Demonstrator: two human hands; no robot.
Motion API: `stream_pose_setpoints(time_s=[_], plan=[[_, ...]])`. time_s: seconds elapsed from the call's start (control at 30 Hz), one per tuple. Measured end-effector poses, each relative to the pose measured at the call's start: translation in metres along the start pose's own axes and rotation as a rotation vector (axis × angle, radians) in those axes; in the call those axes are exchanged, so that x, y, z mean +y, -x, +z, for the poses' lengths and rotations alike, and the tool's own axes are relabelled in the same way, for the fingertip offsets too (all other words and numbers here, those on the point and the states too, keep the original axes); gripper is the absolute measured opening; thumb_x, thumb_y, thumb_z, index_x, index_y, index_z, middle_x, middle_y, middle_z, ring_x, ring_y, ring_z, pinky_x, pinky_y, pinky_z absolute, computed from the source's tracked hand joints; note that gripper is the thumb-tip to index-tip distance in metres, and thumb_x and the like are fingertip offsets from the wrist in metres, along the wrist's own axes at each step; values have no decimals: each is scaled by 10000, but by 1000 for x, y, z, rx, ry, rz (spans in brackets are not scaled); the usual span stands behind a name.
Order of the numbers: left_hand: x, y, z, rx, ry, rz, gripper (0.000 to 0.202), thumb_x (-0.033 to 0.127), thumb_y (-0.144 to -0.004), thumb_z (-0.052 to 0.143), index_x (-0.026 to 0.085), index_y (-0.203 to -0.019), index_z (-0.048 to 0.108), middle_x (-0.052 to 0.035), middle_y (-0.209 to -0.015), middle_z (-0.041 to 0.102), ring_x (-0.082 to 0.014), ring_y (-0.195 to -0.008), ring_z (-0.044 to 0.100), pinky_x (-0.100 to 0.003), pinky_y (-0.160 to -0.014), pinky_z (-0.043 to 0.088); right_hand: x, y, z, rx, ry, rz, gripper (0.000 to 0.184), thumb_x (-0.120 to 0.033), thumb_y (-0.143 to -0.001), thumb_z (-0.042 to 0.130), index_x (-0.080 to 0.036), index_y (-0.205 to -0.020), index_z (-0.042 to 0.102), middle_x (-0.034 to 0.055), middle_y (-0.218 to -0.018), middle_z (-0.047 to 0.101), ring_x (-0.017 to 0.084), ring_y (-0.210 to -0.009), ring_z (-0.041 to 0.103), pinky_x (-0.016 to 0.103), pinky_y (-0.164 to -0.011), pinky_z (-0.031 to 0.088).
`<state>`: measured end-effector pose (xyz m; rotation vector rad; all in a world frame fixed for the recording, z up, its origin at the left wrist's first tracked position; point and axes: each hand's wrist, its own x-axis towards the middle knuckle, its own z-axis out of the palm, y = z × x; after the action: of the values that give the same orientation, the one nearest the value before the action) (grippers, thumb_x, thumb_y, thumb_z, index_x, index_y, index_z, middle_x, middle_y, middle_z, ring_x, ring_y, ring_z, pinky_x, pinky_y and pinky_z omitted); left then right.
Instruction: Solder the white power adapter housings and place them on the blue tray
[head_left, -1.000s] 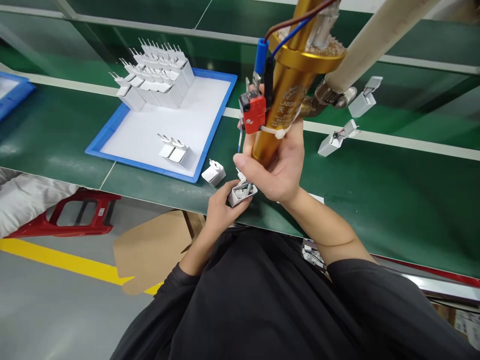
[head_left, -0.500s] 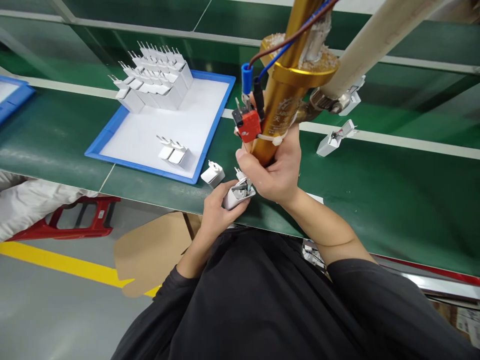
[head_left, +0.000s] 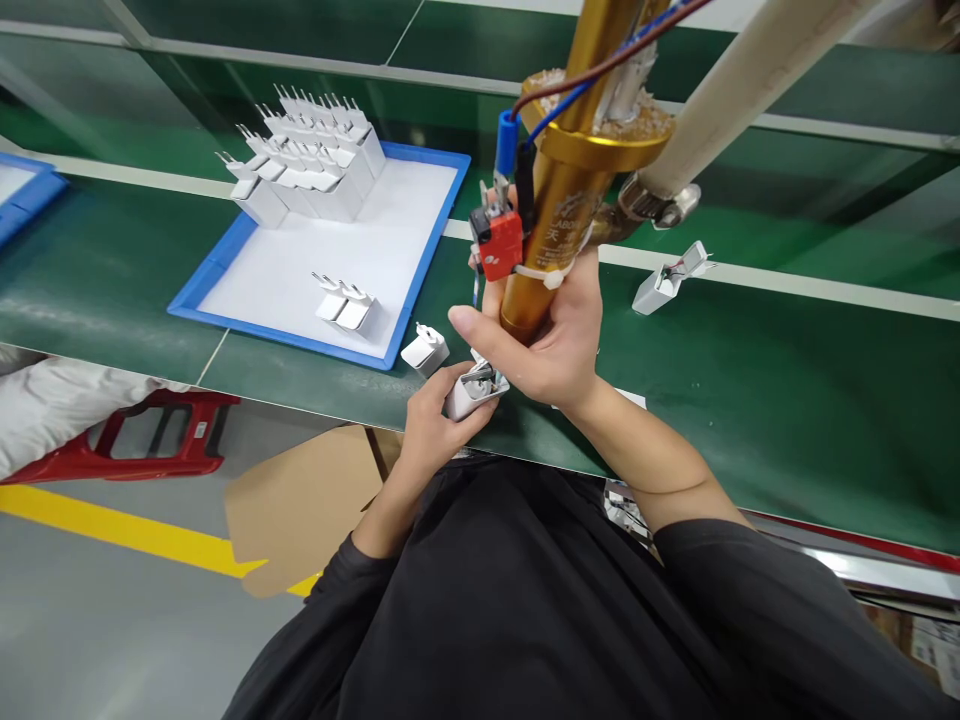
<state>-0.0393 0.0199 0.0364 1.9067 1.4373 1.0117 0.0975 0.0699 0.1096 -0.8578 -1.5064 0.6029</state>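
Note:
My left hand [head_left: 431, 420] grips a small white open charger casing [head_left: 475, 388] at the near edge of the green belt [head_left: 787, 390]. My right hand [head_left: 551, 335] is wrapped round a hanging gold dispensing tool [head_left: 559, 215], thumb stretched out to the left. The tool carries a red switch [head_left: 497, 243] with blue and brown wires. Its tip points down at the casing and is hidden behind my hand. A finished white charger [head_left: 425, 349] lies on the belt just left of my hands.
A blue tray [head_left: 311, 250] with a white sheet holds rows of several white chargers [head_left: 307, 160] at its far side and two more [head_left: 343, 303] near its front. An open casing [head_left: 667, 280] lies on the belt to the right. Another blue tray [head_left: 22, 190] sits far left.
The gold tool tilted and shifted slightly left, then settled. My right thumb pressed in against the tool and has stretched out again. The casing in my left hand moved a little left.

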Motion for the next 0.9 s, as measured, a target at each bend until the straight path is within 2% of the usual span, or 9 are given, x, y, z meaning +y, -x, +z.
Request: stream_pose_setpoints(time_s=[0.2,0.37,0.5,0.6,0.67,0.73,0.83,0.9], plan=[[-9,4,1,-38,-37,-66,357,342,-772,692,198,-1090,617,-22,-927,710,-172,-823,666,-265,-762,512,7,0,-1,-44,-32,-20,416,-616,-864,450,-278,-1092,367,-14,-816,489,66,-572,465,261,-530,448],[-20,9,-5,-154,-136,-161,421,358,-750,714,191,-1117,590,-70,-1062,687,-240,-1011,652,-344,-875,512,12,0,-2,-15,-84,12,269,-464,-925,396,-290,-1119,333,-12,-904,503,46,-546,423,237,-485,432],[-19,1,-4,-269,-20,-265,585,471,-762,702,210,-1256,527,-85,-1145,681,-255,-1035,661,-366,-879,518,8,-4,-2,69,-63,39,197,-387,-924,436,-279,-1062,347,-19,-875,496,40,-556,431,236,-499,449],[-20,-9,4,-257,141,-298,509,455,-806,655,216,-1239,533,-68,-1086,709,-228,-997,680,-343,-865,523,7,-9,-1,112,-57,30,270,-419,-903,506,-268,-1051,338,-18,-878,504,41,-570,461,232,-500,448],[-21,-13,12,-210,257,-288,423,402,-838,616,211,-1205,529,-56,-1022,724,-198,-953,689,-316,-844,526,6,-11,-1,121,-82,20,305,-433,-891,536,-264,-1051,339,-24,-874,514,40,-576,488,222,-501,445],[-22,-14,17,-145,275,-247,360,319,-851,587,209,-1186,513,-40,-969,728,-173,-897,690,-290,-809,524,6,-12,-1,130,-115,15,315,-424,-879,566,-260,-1039,350,-30,-875,524,37,-579,507,218,-509,446],[-21,-11,18,-46,71,-118,364,179,-822,546,203,-1185,526,-37,-964,713,-170,-874,665,-288,-795,505,4,-12,-2,139,-139,13,315,-410,-865,593,-252,-1006,359,-38,-851,527,27,-545,480,219,-508,436],[-20,-9,13,-50,-98,20,445,156,-819,522,189,-1262,516,-66,-1031,694,-198,-943,632,-330,-849,488,4,-12,-2,137,-121,18,314,-416,-866,592,-250,-994,358,-45,-807,510,24,-519,440,220,-499,419]])
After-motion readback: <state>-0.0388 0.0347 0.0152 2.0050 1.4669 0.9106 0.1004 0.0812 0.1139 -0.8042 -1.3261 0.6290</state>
